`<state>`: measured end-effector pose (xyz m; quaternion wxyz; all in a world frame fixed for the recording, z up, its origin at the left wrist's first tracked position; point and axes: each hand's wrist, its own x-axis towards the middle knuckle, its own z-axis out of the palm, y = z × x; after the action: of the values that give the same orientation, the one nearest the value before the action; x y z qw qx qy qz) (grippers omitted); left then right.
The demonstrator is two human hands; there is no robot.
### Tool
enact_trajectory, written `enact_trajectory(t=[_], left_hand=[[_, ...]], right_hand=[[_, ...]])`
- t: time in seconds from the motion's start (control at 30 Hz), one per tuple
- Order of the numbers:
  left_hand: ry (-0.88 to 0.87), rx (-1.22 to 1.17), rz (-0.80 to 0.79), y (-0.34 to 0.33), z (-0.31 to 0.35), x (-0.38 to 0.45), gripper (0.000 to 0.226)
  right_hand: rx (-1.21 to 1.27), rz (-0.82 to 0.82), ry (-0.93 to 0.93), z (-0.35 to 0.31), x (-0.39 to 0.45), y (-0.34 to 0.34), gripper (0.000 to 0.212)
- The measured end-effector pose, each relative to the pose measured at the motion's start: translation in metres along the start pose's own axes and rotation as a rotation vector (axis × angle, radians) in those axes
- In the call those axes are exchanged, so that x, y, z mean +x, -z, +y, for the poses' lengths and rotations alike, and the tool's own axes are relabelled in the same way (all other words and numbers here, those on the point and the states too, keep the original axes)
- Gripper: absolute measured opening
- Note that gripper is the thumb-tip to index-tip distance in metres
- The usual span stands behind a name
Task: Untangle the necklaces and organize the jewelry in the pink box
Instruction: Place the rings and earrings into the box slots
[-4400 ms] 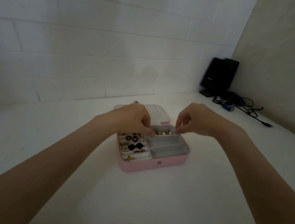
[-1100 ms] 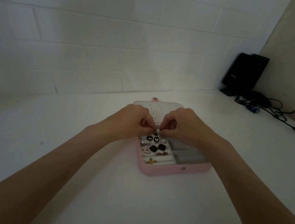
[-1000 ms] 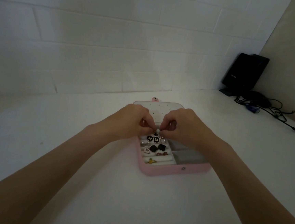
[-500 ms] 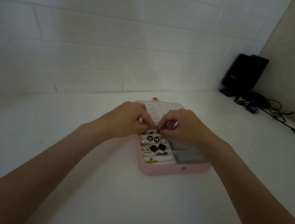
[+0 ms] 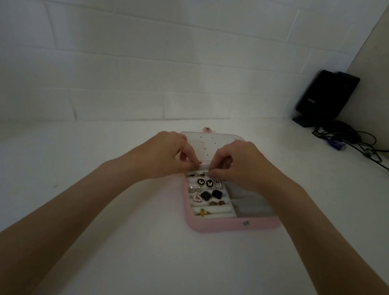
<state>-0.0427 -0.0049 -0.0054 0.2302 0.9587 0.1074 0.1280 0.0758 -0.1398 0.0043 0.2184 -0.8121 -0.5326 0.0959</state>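
Observation:
The pink jewelry box [image 5: 224, 227] lies open on the white table, its dotted white lid [image 5: 209, 145] flat behind it. White ring rolls on its left side hold earrings and rings: a pair of black butterfly studs [image 5: 205, 183], black square studs [image 5: 211, 194], a small yellow piece [image 5: 202, 212]. Grey compartments [image 5: 249, 205] fill the right side, partly hidden by my right wrist. My left hand [image 5: 164, 157] and my right hand [image 5: 241, 165] hover over the back row, fingertips nearly meeting, each pinching a small jewelry piece [image 5: 201, 174] there. What exactly they hold is too small to tell.
A black speaker [image 5: 322, 97] stands in the back right corner, with tangled dark cables [image 5: 358, 147] trailing along the table toward the right edge. A white brick wall rises close behind the box.
Both hands moved from the back right compartment to the back of the ring rolls. In the last second their fingertips dropped slightly lower onto the back row.

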Motion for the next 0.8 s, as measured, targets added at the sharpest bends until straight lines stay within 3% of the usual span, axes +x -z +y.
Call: enact_trajectory(t=[0.1, 0.23, 0.43, 0.5, 0.63, 0.8], left_hand=[[-0.001, -0.001, -0.039, 0.000, -0.002, -0.001, 0.011], [-0.016, 0.004, -0.047, 0.000, -0.002, 0.000, 0.010], [-0.011, 0.016, -0.083, 0.004, -0.001, 0.000, 0.012], [0.008, 0.019, -0.095, 0.006, 0.000, 0.001, 0.013], [0.054, 0.062, -0.114, 0.007, 0.004, 0.003, 0.013], [0.067, 0.093, -0.118, 0.006, 0.007, 0.007, 0.012]], right_hand=[[-0.039, -0.004, 0.001, -0.001, 0.001, 0.000, 0.004], [-0.032, -0.034, 0.005, 0.001, 0.003, 0.005, 0.022], [0.044, 0.060, 0.042, -0.001, 0.004, 0.011, 0.017], [-0.022, 0.021, 0.082, -0.007, 0.007, 0.009, 0.007], [-0.122, -0.114, 0.157, -0.011, 0.011, 0.006, 0.015], [-0.100, -0.169, 0.173, -0.010, 0.013, 0.008, 0.014]])
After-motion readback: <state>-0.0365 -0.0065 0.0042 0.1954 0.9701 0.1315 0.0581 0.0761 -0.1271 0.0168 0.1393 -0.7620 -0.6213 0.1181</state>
